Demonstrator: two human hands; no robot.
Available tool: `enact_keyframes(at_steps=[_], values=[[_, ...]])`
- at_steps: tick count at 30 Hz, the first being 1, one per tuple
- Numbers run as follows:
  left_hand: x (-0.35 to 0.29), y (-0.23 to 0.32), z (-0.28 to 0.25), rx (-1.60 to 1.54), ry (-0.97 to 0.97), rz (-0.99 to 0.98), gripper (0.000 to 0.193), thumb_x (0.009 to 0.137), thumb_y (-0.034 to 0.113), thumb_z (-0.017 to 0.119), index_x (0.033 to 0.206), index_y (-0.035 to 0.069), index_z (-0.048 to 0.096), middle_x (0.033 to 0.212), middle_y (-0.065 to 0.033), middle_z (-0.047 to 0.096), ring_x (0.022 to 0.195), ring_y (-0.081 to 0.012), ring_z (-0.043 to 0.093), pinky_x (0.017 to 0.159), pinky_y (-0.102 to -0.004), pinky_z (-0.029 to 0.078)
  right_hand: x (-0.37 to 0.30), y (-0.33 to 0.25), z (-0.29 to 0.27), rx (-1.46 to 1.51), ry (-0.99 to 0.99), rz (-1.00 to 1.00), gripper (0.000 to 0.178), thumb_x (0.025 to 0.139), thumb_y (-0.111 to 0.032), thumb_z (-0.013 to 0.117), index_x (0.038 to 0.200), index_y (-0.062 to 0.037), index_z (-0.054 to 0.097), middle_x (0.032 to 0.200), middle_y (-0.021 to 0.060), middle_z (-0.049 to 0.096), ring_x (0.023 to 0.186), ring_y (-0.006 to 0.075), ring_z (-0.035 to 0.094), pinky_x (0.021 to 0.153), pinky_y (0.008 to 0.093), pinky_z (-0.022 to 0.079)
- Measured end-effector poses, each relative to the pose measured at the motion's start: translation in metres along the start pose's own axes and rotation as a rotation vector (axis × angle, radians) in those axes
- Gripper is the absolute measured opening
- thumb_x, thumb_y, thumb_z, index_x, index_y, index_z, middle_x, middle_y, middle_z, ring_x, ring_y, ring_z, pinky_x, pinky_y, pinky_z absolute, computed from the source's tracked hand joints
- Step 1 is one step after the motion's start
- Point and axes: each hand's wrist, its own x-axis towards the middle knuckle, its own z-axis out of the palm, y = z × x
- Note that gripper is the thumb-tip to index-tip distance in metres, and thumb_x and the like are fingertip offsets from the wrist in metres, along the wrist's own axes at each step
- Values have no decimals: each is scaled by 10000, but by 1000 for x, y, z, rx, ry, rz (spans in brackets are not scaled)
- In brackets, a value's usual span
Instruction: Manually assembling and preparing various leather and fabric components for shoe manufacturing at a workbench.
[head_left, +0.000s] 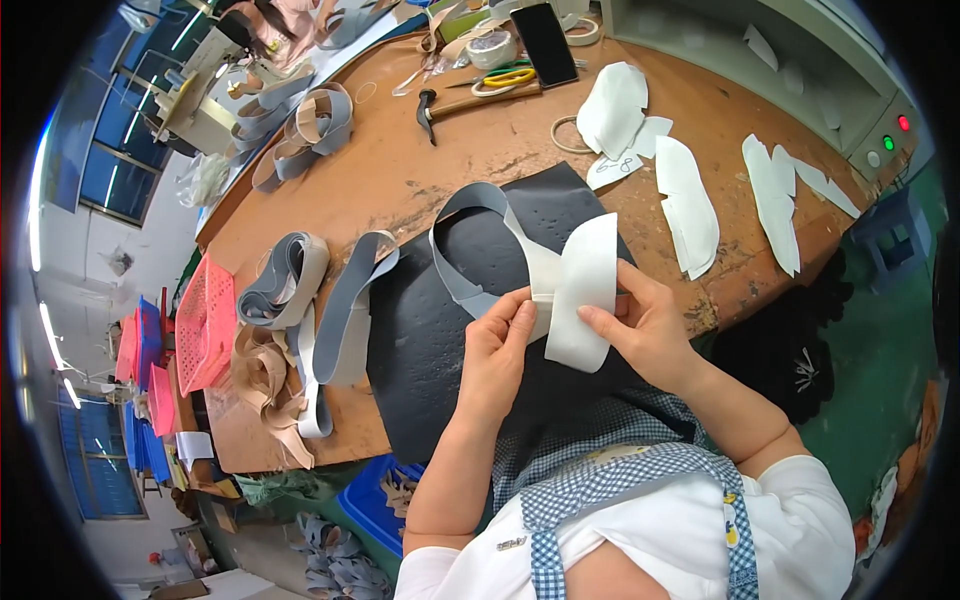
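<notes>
My left hand (495, 350) pinches a long grey-and-cream strip (543, 272) at a seam, thumb pressed on its edge. The rest of the strip loops away over a black mat (420, 340). Beside it, my right hand (650, 325) grips a curved white piece (588, 280), with the thumb in front and the fingers behind. The white piece stands upright against the strip and overlaps it. Whether the two are joined there cannot be seen. To the left of the mat lie a folded grey strip (345, 320), a coiled grey strip (290, 275) and tan strips (262, 370).
White cut pieces (687, 215) lie at the right. A hammer (470, 103), yellow-handled scissors (508, 78) and a phone (543, 45) are at the back. A grey machine (840, 90) with lit buttons borders the far right. A pink basket (205, 325) stands left; a person works beyond.
</notes>
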Motion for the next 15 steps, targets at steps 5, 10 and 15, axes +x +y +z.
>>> enact_keyframes(at_steps=[5, 10, 15], values=[[-3, 4, -2, -60, -15, -32, 309, 1057, 160, 515, 1257, -43, 635, 1070, -47, 702, 977, -90, 623, 903, -263, 490, 10, -2, 9, -29, -13, -22, 351, 935, 4, 641, 1269, 30, 538, 1069, 95, 684, 942, 149, 697, 824, 289, 584], [-3, 4, -2, -85, -32, -25, 316, 1057, 167, 518, 1262, -43, 635, 1068, -44, 702, 975, -86, 621, 905, -259, 486, 13, 1, 11, -97, 18, -86, 286, 939, 6, 634, 1212, 29, 549, 1042, 93, 688, 902, 148, 709, 784, 284, 594], [-4, 3, -4, -83, -28, -40, 328, 1061, 186, 514, 1266, -39, 636, 1060, -39, 702, 973, -82, 617, 901, -256, 483, 14, 3, 12, -109, 24, -95, 271, 938, 13, 629, 1198, 30, 554, 1038, 90, 686, 904, 145, 708, 776, 279, 595]])
